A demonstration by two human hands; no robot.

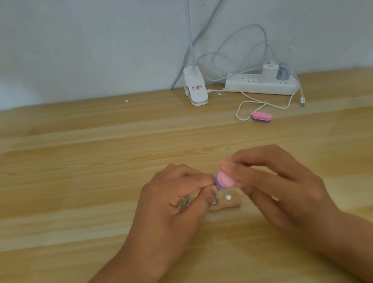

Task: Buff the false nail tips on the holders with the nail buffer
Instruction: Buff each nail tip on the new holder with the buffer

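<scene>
Forearms enter from the bottom edge; I log both hands meeting low at the centre of the table (71, 174). Fingers of the left hand (175, 201) are curled, pinching a small clear holder (186, 203), mostly hidden. Thumb and fingers of the right hand (281, 185) grip the pink-and-purple buffer (225, 179), its end against the left fingertips. Just below it lies a tan block (230, 204) bearing a white tip (228, 197). Well apart, far right: second buffer (261, 117) beside a cable (245, 104), near the power strip (259, 85) and lamp clip (195, 88).

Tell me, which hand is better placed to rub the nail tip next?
Right. The right hand pinches the pink buffer right beside the left hand, which grips the holder.
</scene>
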